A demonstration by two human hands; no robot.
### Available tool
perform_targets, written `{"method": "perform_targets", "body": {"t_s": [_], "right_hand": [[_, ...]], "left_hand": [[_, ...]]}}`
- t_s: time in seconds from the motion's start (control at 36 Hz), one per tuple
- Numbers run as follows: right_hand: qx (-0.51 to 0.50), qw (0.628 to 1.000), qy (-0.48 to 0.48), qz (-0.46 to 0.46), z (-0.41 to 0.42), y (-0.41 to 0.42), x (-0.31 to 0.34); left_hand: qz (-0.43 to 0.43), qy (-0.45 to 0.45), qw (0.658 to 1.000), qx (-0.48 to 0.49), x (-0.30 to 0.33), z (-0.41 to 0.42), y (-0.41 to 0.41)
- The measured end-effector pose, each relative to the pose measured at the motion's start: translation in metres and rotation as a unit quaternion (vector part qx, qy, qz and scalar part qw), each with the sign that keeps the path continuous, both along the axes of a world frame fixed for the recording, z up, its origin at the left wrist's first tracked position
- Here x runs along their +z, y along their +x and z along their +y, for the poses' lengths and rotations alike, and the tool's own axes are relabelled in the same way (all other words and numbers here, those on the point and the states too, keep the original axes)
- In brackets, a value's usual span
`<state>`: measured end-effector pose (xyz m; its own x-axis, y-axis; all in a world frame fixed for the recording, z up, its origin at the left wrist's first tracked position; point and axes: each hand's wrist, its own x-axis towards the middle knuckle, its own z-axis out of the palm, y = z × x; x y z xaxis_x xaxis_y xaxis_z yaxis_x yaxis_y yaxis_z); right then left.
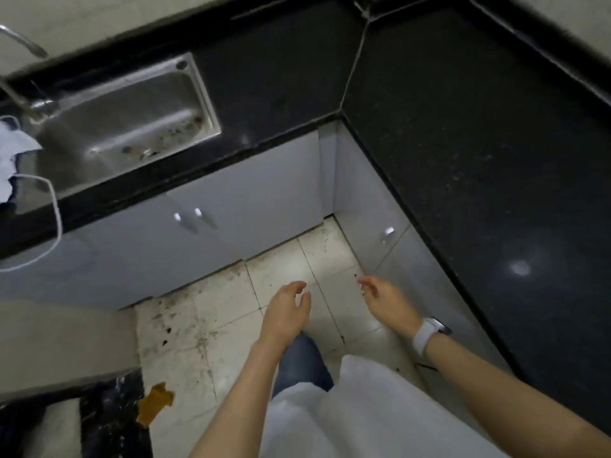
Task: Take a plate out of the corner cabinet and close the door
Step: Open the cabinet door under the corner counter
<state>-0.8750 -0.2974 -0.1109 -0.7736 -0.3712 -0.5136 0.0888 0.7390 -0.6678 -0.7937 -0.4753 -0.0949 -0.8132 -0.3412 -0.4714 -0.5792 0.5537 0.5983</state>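
Observation:
Grey cabinet doors run under the black L-shaped countertop (463,133). The corner cabinet door (363,200) on the right run is closed, with a small metal handle (388,232) near its lower edge. No plate is visible. My left hand (287,312) hangs over the floor tiles with fingers loosely apart, holding nothing. My right hand (385,297), with a white watch on its wrist, is held out low near the right-hand cabinet front, below the handle, fingers apart and empty.
A steel sink (132,127) with a tap (23,44) is set in the counter at left. Two more closed doors with handles (188,216) sit below it. The tiled floor (211,325) is dirty, with a brown scrap (153,404) at lower left.

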Motion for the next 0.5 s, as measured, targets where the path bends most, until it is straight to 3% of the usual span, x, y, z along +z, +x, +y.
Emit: {"method": "perform_targets", "body": {"t_s": [0.19,0.31,0.36,0.44,0.5], "right_hand": [[-0.204,0.978,0.014,-0.038,-0.032,-0.049,-0.04],[-0.41,0.909,0.011,-0.079,-0.039,-0.067,-0.057],[-0.548,0.825,-0.053,-0.126,-0.039,-0.073,-0.065],[-0.731,0.624,-0.217,-0.172,-0.033,-0.081,-0.074],[-0.786,0.532,-0.276,-0.151,-0.024,-0.086,-0.079]], "left_hand": [[-0.048,0.031,0.984,-0.17,-0.032,-0.047,-0.127],[-0.074,0.048,0.962,-0.26,-0.053,-0.053,-0.193],[-0.086,0.056,0.948,-0.301,-0.065,-0.047,-0.22],[-0.113,0.082,0.927,-0.349,-0.082,-0.025,-0.252],[-0.13,0.1,0.916,-0.366,-0.094,-0.004,-0.265]]}}
